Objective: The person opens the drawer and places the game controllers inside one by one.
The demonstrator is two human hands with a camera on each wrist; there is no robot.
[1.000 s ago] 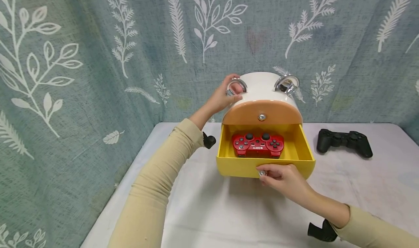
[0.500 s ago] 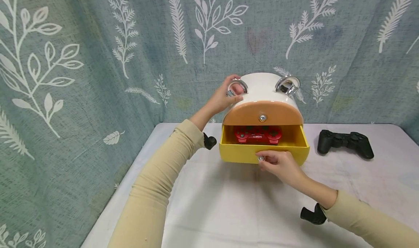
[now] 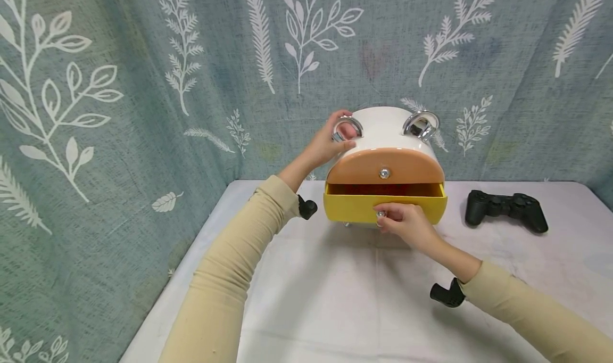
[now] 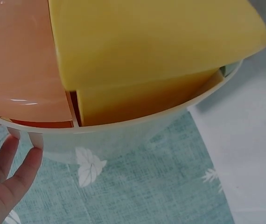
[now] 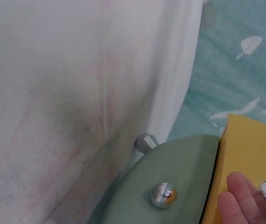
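A small round clock-shaped chest of drawers stands on the table, with a white shell and an orange upper drawer. Its yellow middle drawer is partly pulled out. Thumb and fingers of my right hand pinch that drawer's silver knob. My left hand grips the chest's upper left side around a silver ring; in the left wrist view its fingertips touch the shell's rim. Inside the drawer only a dark reddish strip shows. The right wrist view shows a green lower drawer.
A black game controller lies on the white tablecloth right of the chest. Behind it hangs a blue-green leaf-patterned curtain, which also runs along the left side. A second silver ring tops the chest.
My right hand has moved away from me, sliding the yellow drawer inward. The red game controller in it has passed under the orange drawer, almost out of sight. My left hand stays put.
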